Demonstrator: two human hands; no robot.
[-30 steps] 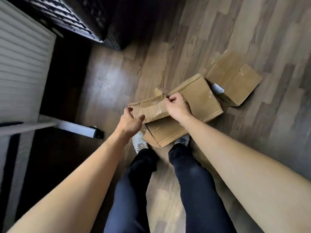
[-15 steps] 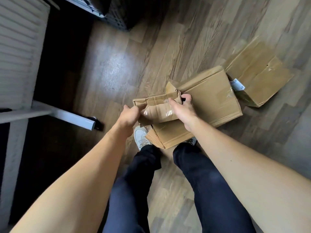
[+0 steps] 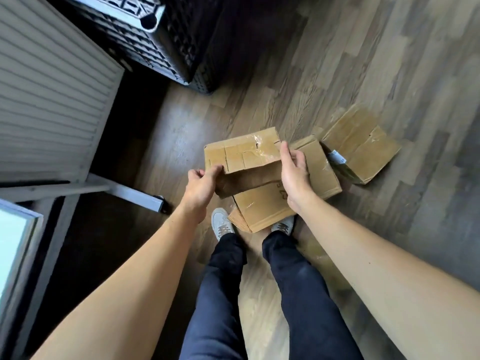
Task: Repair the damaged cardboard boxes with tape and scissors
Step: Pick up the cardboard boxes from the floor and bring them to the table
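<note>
The taped box (image 3: 244,154) has opened up between the gripping left hand (image 3: 201,187) and right hand (image 3: 294,175).

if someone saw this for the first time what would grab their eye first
First the crumpled cardboard box held up at centre frame, old clear tape shining on its top, the left hand gripping its near left corner and the right hand on its right end. Beneath it a flattened box lies on the wood floor by the person's shoes, with another box further right.
</note>
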